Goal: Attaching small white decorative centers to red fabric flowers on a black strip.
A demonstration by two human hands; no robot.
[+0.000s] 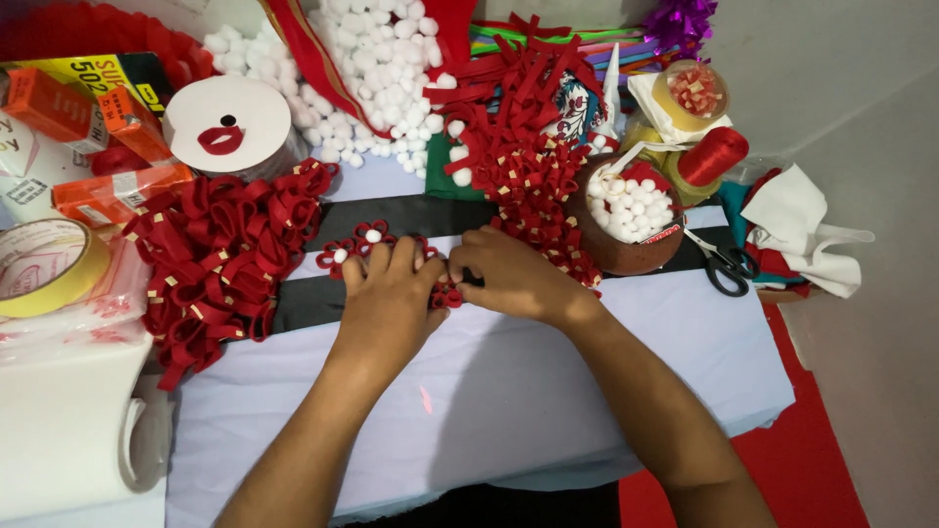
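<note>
On the pale cloth (548,391) spread over the work surface, I see both hands brought together at the black band (411,215) that crosses it. My left hand (386,293) lies flat, fingers spread over a row of red felt flowers (357,246) with white pompom centres. My right hand (509,274) curls in from the other side, fingertips pinched on a small red felt flower (448,294) caught between the two hands; the left thumb touches it too. A heap of red felt loops (220,259) sits just left of the hands, another red pile (528,181) just beyond the right hand. A brown bowl of white pompoms (631,220) stands near the right, black-handled scissors (726,266) beside it. A tape roll (44,269) rests far left.
</note>
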